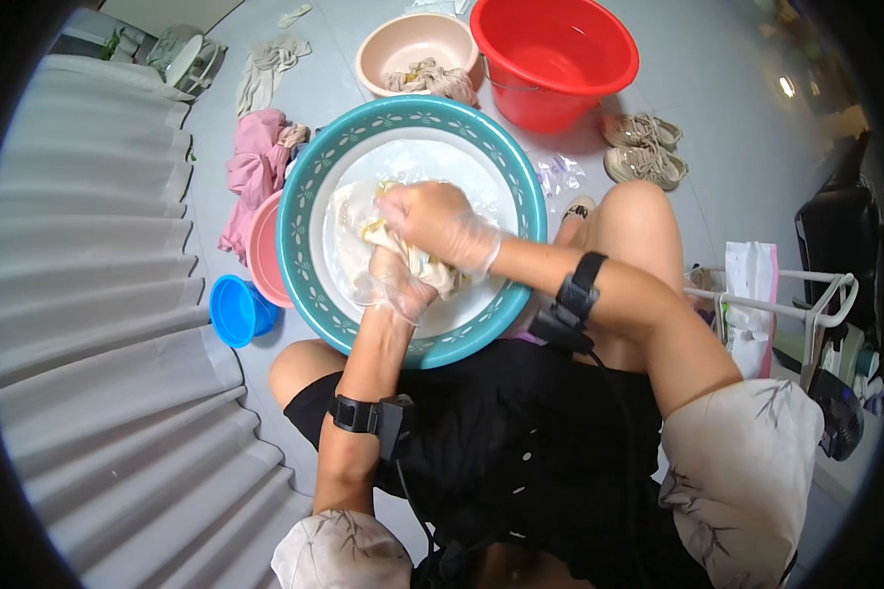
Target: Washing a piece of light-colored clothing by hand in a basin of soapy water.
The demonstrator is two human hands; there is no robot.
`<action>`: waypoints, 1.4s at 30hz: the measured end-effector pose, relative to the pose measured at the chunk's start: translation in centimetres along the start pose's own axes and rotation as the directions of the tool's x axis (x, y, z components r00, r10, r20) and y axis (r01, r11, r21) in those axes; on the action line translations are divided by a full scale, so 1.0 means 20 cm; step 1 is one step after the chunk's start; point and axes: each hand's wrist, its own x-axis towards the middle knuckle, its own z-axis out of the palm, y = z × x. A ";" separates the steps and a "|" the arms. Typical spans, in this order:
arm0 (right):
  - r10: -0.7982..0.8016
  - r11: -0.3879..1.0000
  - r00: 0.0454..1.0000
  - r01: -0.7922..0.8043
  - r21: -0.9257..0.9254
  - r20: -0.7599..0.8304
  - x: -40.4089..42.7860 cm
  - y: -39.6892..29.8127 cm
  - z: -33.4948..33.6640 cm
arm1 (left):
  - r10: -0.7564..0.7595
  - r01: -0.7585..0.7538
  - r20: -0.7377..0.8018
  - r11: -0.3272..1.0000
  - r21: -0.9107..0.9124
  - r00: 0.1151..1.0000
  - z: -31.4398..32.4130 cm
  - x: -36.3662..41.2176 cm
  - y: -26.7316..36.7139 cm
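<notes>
A large teal-rimmed plastic basin [300,199] with a white inside stands before me, holding sudsy water [427,158]. Over it, both hands wear thin clear plastic gloves. My right hand [435,221] is closed on a wet cream cloth [431,274] with yellow parts. Lower down, my left hand [398,283] grips the same cloth, its fingers partly hidden by the folds. More of the pale fabric spreads in the water left of my hands.
Behind the basin stand a red bucket [552,96] and a beige basin [368,55] holding bunched cloth. A pink basin [265,258], blue tub [241,313] and pink garment [254,158] lie left, near a white curtain [103,243]. Shoes [644,151] and a metal rack [788,294] are right.
</notes>
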 end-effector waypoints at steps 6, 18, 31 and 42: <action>-0.497 0.864 0.867 0.494 -0.093 -0.010 -0.20 -0.21 0.02 | -0.067 0.064 0.230 0.998 0.021 0.971 -0.21 -0.04 0.04; -0.461 0.887 0.887 0.459 -0.044 -0.031 -0.14 -0.11 -0.04 | 0.154 -0.103 0.506 0.986 -0.128 0.849 -0.20 0.04 0.03; -0.204 0.969 0.979 0.199 -0.149 -0.018 0.03 0.05 -0.05 | 0.080 -0.079 -0.008 0.995 0.068 0.997 0.07 -0.01 -0.05; -0.189 0.978 0.982 0.188 -0.085 -0.003 0.02 -0.05 -0.10 | 0.049 -0.054 0.074 0.997 0.058 0.996 -0.11 0.02 0.00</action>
